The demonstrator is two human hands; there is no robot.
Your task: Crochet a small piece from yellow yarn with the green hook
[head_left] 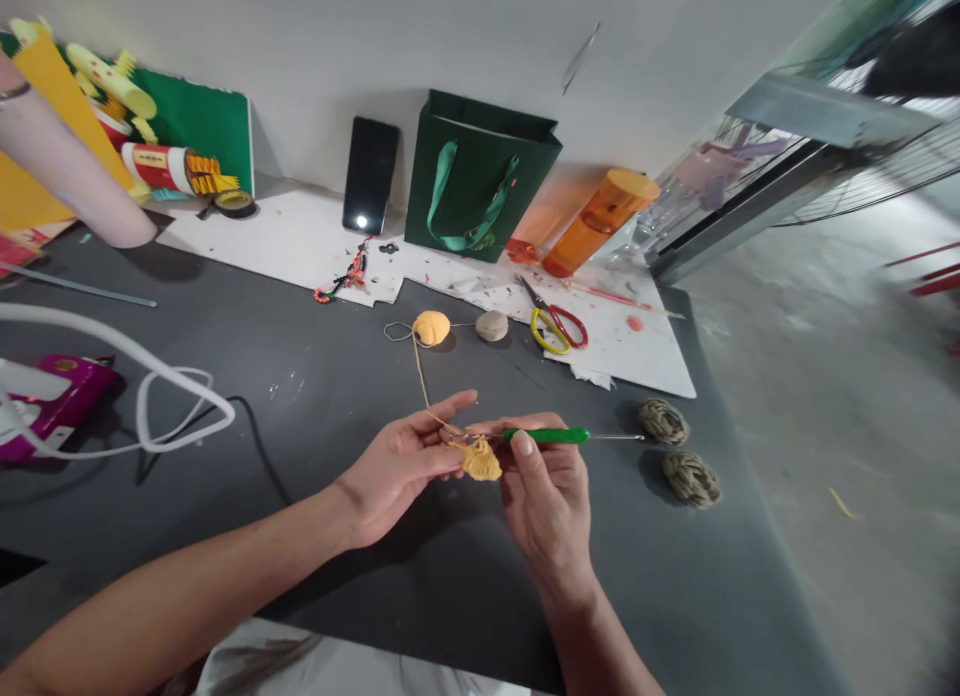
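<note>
Between my hands is a small yellow crochet piece [481, 460]. My left hand [401, 466] pinches its left edge, with the index finger raised and yellow yarn running over it. That strand leads back to a yellow yarn ball [431, 328] on the table. My right hand [551, 486] is closed round the green handle of a crochet hook [551, 436], thumb pressed on it. One metal end of the hook points left into the crochet piece; the other sticks out to the right. The exact stitch at the tip is too small to make out.
Scissors [556, 326] and a grey-beige ball [492, 325] lie behind my hands. Two olive yarn bundles [664, 421] sit at the right. A green paper bag [480, 176], a phone [370, 176] and an orange bottle [600, 221] stand at the back. A white cable [187, 416] loops at left.
</note>
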